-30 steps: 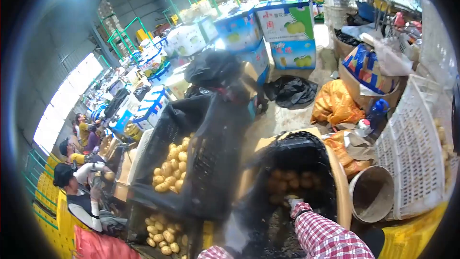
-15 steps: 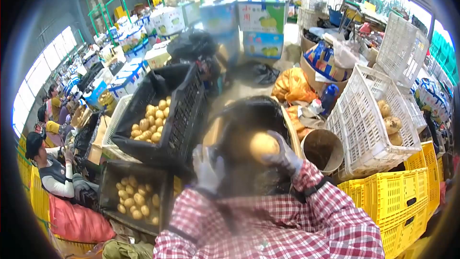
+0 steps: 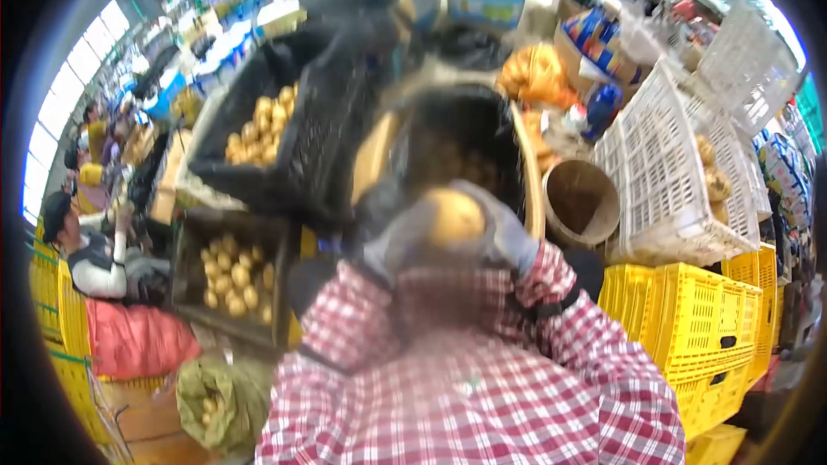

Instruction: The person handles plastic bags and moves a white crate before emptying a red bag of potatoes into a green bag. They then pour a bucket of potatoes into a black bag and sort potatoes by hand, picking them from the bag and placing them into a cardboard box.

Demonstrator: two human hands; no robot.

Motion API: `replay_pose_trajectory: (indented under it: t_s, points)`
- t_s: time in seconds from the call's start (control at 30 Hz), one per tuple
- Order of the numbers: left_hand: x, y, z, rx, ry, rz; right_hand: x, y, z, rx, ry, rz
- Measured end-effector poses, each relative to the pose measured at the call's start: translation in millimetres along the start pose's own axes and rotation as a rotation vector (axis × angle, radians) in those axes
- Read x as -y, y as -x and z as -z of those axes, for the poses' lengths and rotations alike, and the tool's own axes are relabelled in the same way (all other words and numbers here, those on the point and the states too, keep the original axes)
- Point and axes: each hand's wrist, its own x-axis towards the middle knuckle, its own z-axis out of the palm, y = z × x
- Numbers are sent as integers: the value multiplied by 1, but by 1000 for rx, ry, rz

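In the blurred middle of the head view, a large yellow potato (image 3: 457, 212) is between my two grey-gloved hands, close to my chest. My right hand (image 3: 508, 228) wraps its right side, fingers over the top. My left hand (image 3: 401, 237) closes on it from the left; smearing hides its fingertips. Just beyond is a bin lined with black plastic (image 3: 474, 108), with dim potatoes low inside. Left of it, a black-lined crate (image 3: 314, 151) holds several potatoes, and a smaller dark crate (image 3: 280, 245) holds more.
White mesh crates (image 3: 637, 155) with potatoes and stacked yellow crates (image 3: 689, 310) stand at the right. A round bucket (image 3: 558, 207) sits beside the bin. Beyond lies an orange bag (image 3: 538, 73). A seated person (image 3: 95, 258), a red sack (image 3: 138, 340) and a green sack (image 3: 228, 405) are at left.
My view has tipped downward. My right hand has brought the potato left and closer to my body, and my left hand, previously apart from it, has come up against it.
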Motion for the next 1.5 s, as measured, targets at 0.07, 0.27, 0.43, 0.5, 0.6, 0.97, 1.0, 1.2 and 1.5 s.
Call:
replay_pose_trajectory:
  t_s: [0.07,0.27,0.43,0.5,0.6,0.97,1.0,1.2,1.5]
  points:
    - [-8,4,-18,3,209,-18,17,-3,-4,-54,62,-156]
    - [0,9,2,-23,-790,-542,-13,-5,0,10,-329,-114]
    - [-7,1,6,-4,-269,-219,-28,-11,-13,-104,-319,-26]
    - [-2,2,8,-37,-213,-165,-28,-11,-16,-88,-367,-47]
    - [12,0,8,-191,-305,-249,-36,-17,-16,-63,-387,-23]
    - [16,30,19,-216,123,-221,-23,-24,-29,97,333,31]
    - [19,35,34,-230,101,-271,-27,-27,-20,158,491,91]
    - [-29,108,131,-582,-243,-631,-68,-15,16,8,364,-310]
    - [61,263,284,-1751,-995,-32,-81,33,10,304,1028,-619]
